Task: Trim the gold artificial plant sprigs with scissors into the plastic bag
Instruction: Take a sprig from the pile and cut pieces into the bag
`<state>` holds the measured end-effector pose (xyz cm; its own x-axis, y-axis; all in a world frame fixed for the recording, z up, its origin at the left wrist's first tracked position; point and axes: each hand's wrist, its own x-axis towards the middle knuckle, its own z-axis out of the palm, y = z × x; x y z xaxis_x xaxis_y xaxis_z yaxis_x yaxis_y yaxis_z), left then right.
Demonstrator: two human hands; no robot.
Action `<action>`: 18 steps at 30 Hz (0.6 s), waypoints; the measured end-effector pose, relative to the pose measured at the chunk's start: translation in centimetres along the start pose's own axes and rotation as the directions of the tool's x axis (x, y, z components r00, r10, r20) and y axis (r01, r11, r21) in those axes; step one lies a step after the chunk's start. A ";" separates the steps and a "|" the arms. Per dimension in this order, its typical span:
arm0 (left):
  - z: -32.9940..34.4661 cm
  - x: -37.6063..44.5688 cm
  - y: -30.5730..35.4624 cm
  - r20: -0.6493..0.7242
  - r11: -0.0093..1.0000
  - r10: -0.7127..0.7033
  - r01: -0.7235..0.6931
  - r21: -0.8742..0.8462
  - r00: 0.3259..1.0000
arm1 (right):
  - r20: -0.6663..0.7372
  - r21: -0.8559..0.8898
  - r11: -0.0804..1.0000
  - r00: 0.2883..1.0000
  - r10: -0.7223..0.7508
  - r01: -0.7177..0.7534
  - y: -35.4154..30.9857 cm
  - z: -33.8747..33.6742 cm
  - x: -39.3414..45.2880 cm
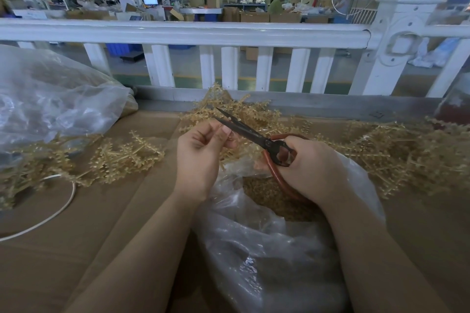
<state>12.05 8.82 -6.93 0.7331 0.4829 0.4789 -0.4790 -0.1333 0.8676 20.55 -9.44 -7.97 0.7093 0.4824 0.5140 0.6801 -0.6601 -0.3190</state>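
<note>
**Scissors open over the bag, sprig pinched in the left hand**

The left hand [201,152] curls its fingers and thumb around a small gold sprig [230,138], pinching it just beside the dark blades. The right hand [309,168] grips the scissors [256,136] by their red-brown handle loops, fingers wrapped through and around them; the blades stand slightly parted, tips pointing up and left toward the far pile of gold sprigs [244,109]. Both hands hover above the open clear plastic bag [267,249], which sits near the person and already holds a heap of trimmed gold bits [264,190]. More gold sprigs lie on the cardboard-covered table [114,223]: one heap at the left [122,157], another at the right [407,155]. A second, larger plastic bag [56,99] rests at far left, and a white cord [61,207] curves below it. A white railing [183,33] runs behind the table
</note>
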 end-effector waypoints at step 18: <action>0.2 -0.1 0.4 0.055 0.997 0.001 -0.005 0.072 0.998 | -0.054 0.017 1.000 0.998 -0.012 0.013 -0.4 -0.5 -0.2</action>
<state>11.84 8.54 -6.59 0.7581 0.4342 0.4865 -0.4467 -0.1978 0.8726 20.03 -9.51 -7.55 0.6904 0.4586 0.5595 0.6921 -0.6438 -0.3263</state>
